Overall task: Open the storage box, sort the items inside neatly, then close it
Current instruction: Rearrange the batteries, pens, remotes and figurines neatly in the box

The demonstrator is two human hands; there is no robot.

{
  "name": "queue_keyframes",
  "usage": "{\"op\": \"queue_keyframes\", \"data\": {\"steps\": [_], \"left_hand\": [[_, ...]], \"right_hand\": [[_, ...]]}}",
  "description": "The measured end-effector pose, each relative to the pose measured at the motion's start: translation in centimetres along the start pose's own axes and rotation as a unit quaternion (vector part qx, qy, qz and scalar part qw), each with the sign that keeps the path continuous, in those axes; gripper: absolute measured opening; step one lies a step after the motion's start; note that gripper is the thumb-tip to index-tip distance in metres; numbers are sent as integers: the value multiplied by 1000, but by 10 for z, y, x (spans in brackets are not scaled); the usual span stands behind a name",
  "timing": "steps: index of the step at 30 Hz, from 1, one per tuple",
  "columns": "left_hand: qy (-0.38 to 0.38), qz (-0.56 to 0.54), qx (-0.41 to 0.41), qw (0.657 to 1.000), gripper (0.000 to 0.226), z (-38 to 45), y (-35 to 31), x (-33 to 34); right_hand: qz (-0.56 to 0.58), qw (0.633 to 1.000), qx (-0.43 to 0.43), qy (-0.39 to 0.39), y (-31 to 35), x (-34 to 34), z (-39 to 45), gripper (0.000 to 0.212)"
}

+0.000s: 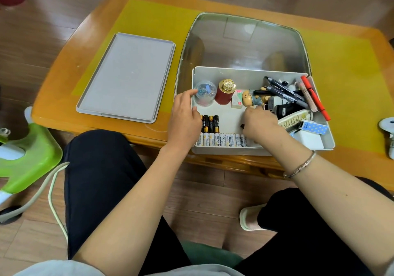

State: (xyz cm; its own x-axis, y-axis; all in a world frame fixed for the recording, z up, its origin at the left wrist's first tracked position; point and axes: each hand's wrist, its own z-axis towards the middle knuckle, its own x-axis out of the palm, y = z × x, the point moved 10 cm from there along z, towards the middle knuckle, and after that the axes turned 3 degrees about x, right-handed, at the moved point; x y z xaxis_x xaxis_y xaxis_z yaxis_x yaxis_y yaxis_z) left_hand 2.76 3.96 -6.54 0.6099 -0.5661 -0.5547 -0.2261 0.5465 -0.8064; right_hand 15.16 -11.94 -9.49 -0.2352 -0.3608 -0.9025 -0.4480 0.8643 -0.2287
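Head view: a seated person reaches both hands into an open storage box (251, 73) on an orange tabletop (64, 96)
Storage box: pale grey, lid off, set at the near edge of the tabletop, right of centre; a large clear plastic cover (243, 41) lies behind and partly under it
Lid (128, 77): flat grey tray shape, lying on the tabletop to the left of the box, apart from it
Left hand (184, 118): resting over the box's left wall; fingers loosely bent; index tip touching a clear round tub (205, 93) of blue clips; thumb beside the dark batteries; whether it grips anything I cannot tell
Right hand (259, 123): knuckles up in the middle of the box; fingers curled down around a small dark item, only a bit of which shows at the thumb; a bracelet (300, 166) sits on the wrist
Batteries: four black-and-gold ones (210, 123) standing side by side near the left wall; a row of white ones (223, 140) lined along the near wall
Back row: red jar with gold cap (225, 93) just right of the tub; then an eraser (237, 101); then a small doll (252, 99)
Right side: black pens (283, 91) and an orange marker (315, 96) piled slantwise; a blue dotted box (313, 127) near the corner
Floor: wood; green stool (27, 156) at left
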Motion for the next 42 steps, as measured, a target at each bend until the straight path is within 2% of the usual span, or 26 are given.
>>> {"op": "queue_keyframes", "data": {"steps": [4, 7, 10, 13, 20, 26, 30, 34, 38, 42], "left_hand": [[1, -1, 0, 1000, 40, 0, 0, 0], [2, -2, 0, 1000, 40, 0, 0, 0], [3, -5, 3, 1000, 40, 0, -1, 0], [4, -5, 6, 1000, 41, 1, -1, 0], [4, -4, 4, 1000, 41, 0, -2, 0], [7, -7, -1, 1000, 41, 0, 0, 1], [3, -4, 4, 1000, 40, 0, 0, 0], [2, -8, 5, 1000, 40, 0, 0, 1], [3, -5, 3, 1000, 40, 0, 0, 1], [1, -3, 3, 1000, 40, 0, 1, 1]], "right_hand": [[-11, 1000, -18, -6, 0, 5, -3, 42], [34, 998, -48, -33, 5, -3, -1, 37], [96, 991, -79, -56, 8, -7, 0, 44], [143, 982, -68, -104, -4, -15, 5, 44], [123, 985, -38, -114, -6, -17, 19, 45], [109, 985, -94, -97, 18, -17, 19, 25], [172, 972, -94, -126, 9, -26, 21, 22], [286, 948, -117, -80, 18, -19, 22, 20], [314, 940, -130, -25, 30, -5, 22, 9], [335, 930, -145, 33, 38, 2, 20, 16]]}}
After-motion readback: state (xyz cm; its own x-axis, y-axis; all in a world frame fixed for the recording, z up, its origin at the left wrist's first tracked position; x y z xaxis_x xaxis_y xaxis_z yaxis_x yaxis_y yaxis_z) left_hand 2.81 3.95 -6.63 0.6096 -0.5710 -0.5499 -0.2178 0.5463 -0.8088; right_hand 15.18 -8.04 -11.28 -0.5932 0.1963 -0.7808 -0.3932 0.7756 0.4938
